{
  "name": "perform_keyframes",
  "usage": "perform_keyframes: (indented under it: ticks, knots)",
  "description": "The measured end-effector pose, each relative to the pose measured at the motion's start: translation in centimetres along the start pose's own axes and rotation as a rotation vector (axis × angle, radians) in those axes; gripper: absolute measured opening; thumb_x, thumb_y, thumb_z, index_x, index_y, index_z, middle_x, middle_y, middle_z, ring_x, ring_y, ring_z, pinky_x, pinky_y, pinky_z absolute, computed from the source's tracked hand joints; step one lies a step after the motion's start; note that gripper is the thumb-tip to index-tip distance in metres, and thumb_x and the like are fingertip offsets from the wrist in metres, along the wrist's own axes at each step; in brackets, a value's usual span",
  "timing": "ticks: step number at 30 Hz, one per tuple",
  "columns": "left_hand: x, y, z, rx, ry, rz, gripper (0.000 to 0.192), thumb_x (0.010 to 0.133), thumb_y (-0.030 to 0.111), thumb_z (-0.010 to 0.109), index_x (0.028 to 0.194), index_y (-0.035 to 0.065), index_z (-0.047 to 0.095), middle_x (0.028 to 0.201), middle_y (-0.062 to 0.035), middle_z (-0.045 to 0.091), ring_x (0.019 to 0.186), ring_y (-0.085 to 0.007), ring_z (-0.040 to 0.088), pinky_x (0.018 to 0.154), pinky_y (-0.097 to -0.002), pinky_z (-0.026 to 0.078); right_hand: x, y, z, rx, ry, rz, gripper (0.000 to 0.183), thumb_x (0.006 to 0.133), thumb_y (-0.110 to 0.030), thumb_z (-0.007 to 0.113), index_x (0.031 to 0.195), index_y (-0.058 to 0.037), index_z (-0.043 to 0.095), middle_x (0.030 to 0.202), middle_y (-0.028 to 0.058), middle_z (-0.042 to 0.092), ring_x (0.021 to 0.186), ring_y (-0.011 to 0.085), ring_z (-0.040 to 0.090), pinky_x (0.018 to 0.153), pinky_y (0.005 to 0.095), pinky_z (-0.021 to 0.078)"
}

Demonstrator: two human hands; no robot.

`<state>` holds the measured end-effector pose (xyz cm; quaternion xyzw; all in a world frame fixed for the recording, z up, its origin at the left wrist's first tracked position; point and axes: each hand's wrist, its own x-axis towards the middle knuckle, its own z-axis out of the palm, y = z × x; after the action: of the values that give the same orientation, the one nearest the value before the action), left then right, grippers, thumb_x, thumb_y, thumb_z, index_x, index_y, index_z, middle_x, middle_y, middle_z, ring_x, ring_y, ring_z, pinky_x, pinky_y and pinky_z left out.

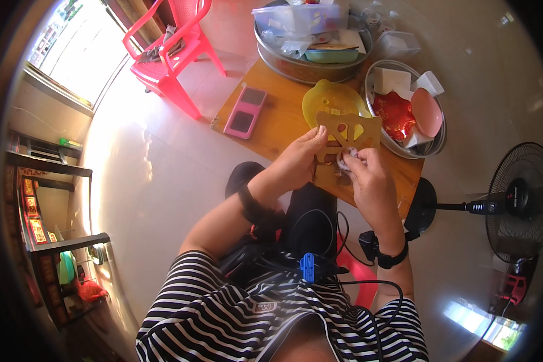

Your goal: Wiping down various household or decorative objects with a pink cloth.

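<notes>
My left hand point(305, 147) grips the left edge of a flat tan panel with cut-out shapes point(369, 129), held up over the near part of a wooden table point(276, 122). My right hand point(369, 174) pinches a crumpled whitish cloth point(346, 159) against the panel's face. Just beyond the panel, a yellow plastic tray point(319, 102) lies on the table, partly covered by it. The left fingertips behind the panel are mostly hidden.
A pink case with dark panels point(248, 111) lies at the table's left. Behind stands a large metal basin point(280, 65) of containers; right, an oval basin point(440, 145) holds a red packet and pink bowl. A standing fan point(520, 201) is at right, a pink chair point(172, 68) upper left.
</notes>
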<state>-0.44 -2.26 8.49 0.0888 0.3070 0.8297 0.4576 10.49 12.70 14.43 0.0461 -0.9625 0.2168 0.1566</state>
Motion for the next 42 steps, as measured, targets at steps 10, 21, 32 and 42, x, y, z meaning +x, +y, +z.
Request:
perform_keyframes:
  ticks: [10, 21, 32, 42]
  knots:
    - [0.2, -0.6, 0.0, -0.025, -0.073, -0.023, 0.058, 0.106, 0.048, 0.036, 0.146, 0.0068, 0.038, 0.135, -0.0118, 0.054, 0.12, -0.0237, 0.056, 0.102, -0.0425, 0.047, 1.1, 0.2, 0.2, -0.047, 0.157, -0.1, 0.026, 0.085, 0.001, 0.063, 0.11, -0.0032, 0.069, 0.102, 0.0134, 0.058, 0.09, 0.0311, 0.063, 0.075, 0.0388, 0.0531]
    - [-0.6, -1.1, 1.3, 0.023, -0.035, -0.081, 0.057, 0.106, 0.05, 0.036, 0.147, 0.0104, 0.035, 0.139, -0.0156, 0.051, 0.124, -0.0293, 0.056, 0.095, -0.0427, 0.053, 2.2, 0.8, 0.7, -0.052, 0.302, 0.113, 0.025, 0.087, 0.002, 0.064, 0.112, 0.0, 0.068, 0.102, 0.0156, 0.058, 0.094, 0.0343, 0.062, 0.078, 0.0413, 0.0517]
    - [-0.5, 0.1, 4.9, -0.242, 0.387, -0.253, 0.054, 0.105, 0.055, 0.033, 0.132, 0.0115, 0.05, 0.09, -0.006, 0.059, 0.051, -0.0101, 0.046, 0.042, -0.0253, 0.037, 3.1, 0.4, 2.2, 0.136, 0.297, -0.042, 0.023, 0.087, 0.001, 0.064, 0.109, -0.0001, 0.068, 0.101, 0.0133, 0.06, 0.089, 0.031, 0.064, 0.073, 0.039, 0.0535]
    - [-0.5, -0.4, 3.3, -0.102, 0.174, -0.169, 0.056, 0.105, 0.056, 0.03, 0.136, 0.0137, 0.048, 0.11, -0.006, 0.062, 0.086, -0.0161, 0.064, 0.073, -0.0306, 0.054, 2.7, -0.6, 0.3, 0.222, 0.118, -0.016, 0.018, 0.091, -0.005, 0.065, 0.109, -0.0012, 0.068, 0.099, 0.0136, 0.06, 0.085, 0.0311, 0.065, 0.071, 0.0379, 0.0535]
